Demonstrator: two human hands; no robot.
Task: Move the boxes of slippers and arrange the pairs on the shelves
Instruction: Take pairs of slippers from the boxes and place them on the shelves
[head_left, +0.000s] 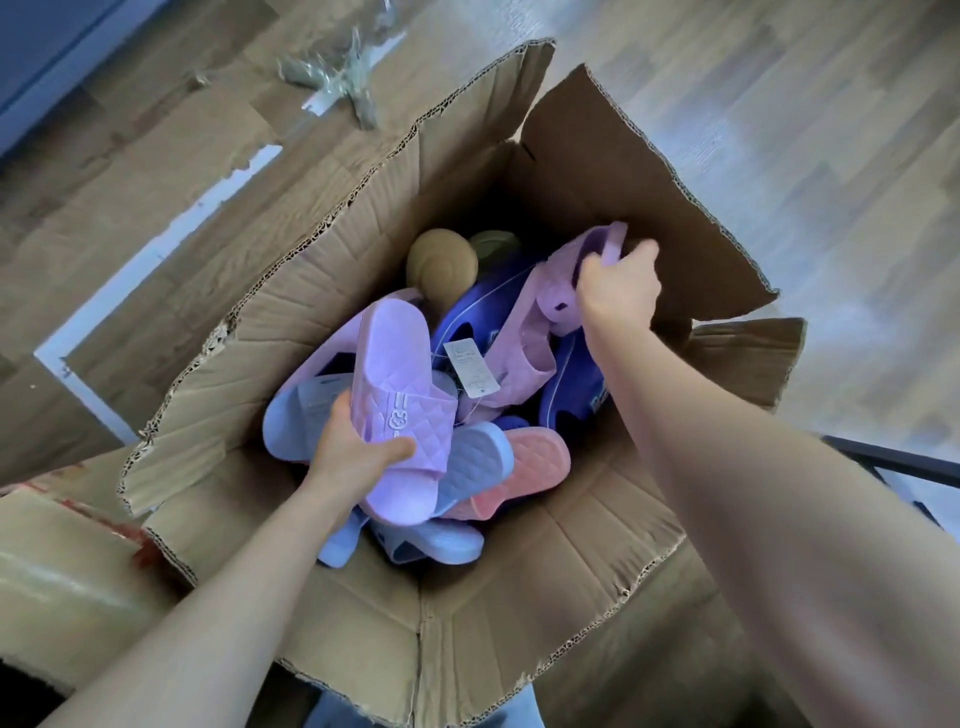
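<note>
An open brown cardboard box (467, 597) on the wooden floor (831, 130) holds jumbled slippers. The left hand (353, 457) grips a lilac quilted rubber slipper (400, 395) near the box's left wall; the right hand (618, 286) grips a second lilac slipper (530, 332) near the far right flap.

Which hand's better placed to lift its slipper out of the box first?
Left, probably. The left hand grips a lilac slipper lying atop the pile; the right hand grips a pinkish slipper deeper, among dark blue ones.
</note>
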